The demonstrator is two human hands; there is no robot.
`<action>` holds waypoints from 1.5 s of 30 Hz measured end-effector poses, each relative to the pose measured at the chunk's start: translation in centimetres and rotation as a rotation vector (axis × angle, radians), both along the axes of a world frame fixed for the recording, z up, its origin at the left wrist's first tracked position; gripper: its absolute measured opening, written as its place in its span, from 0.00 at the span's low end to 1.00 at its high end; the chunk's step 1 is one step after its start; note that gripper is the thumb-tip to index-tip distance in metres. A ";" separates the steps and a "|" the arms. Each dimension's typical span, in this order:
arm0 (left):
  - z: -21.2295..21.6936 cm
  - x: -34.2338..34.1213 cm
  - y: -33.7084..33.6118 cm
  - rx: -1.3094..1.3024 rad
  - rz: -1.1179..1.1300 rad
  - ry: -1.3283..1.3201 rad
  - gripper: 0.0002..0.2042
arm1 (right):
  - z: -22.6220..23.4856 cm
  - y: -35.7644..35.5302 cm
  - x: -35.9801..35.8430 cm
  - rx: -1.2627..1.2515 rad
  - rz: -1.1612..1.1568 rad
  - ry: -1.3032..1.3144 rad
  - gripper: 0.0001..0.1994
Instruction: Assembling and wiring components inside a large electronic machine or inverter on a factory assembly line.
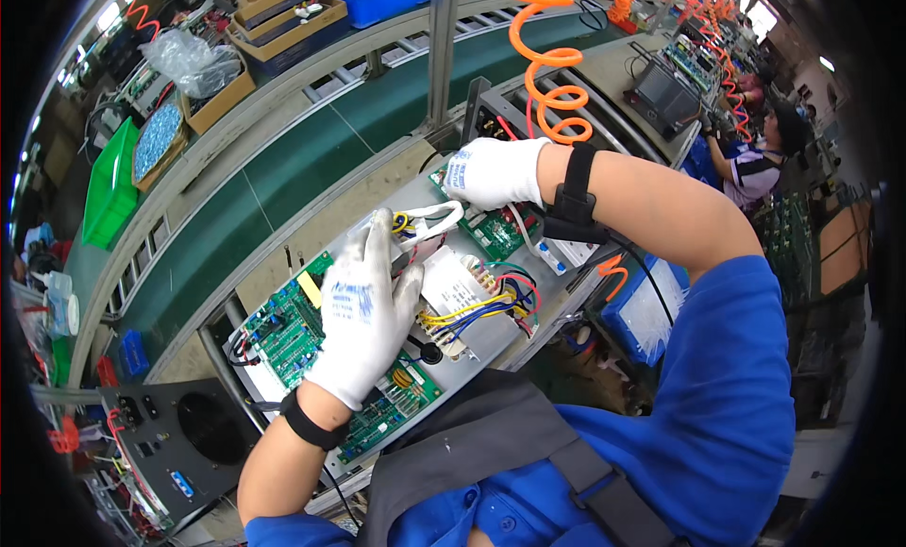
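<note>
My left hand (363,306), in a white glove, lies over a metal chassis plate (491,344) with its fingers stretched out and the thumb apart. Its fingertips touch a looped white cable (436,218) beside a short yellow wire. My right hand (493,172), also gloved, is curled closed above a green circuit board (493,234) at the plate's far end; what its fingers hold is hidden. Between the hands sits a transformer (458,287) with yellow, blue, red and green wires (510,297). Another green circuit board (291,325) lies left of my left hand.
An orange coiled air hose (557,84) hangs beyond my right hand. A green conveyor (293,184) runs behind the plate. A black panel (175,443) with a round opening stands at lower left, and a green bin (111,184) at far left. A co-worker (760,151) is at right.
</note>
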State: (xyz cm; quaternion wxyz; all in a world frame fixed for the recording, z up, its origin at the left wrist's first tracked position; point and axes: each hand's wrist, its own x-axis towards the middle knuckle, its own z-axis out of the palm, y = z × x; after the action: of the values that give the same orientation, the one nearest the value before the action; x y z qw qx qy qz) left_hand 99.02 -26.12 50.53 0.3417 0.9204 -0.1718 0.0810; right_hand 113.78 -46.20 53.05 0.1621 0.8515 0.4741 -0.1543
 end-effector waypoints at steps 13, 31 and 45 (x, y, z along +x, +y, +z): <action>2.9 -5.0 -6.6 0.117 -0.279 -0.099 0.09 | 0.0 0.1 -0.8 -0.039 -0.002 -0.065 0.21; 0.0 -10.7 -1.2 0.362 -0.521 -0.315 0.12 | -6.6 -4.8 -24.4 1.671 -0.983 0.644 0.25; 3.1 -8.3 -6.7 0.383 -0.315 -0.461 0.34 | 1.2 -9.7 -30.5 1.623 -0.888 1.061 0.27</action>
State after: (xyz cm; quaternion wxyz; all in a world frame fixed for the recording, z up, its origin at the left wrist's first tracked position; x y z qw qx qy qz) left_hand 90.71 -32.86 53.65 0.1232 0.8874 -0.3970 0.1994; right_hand 83.28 -55.90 54.23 -0.7518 0.6251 0.0923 -0.1885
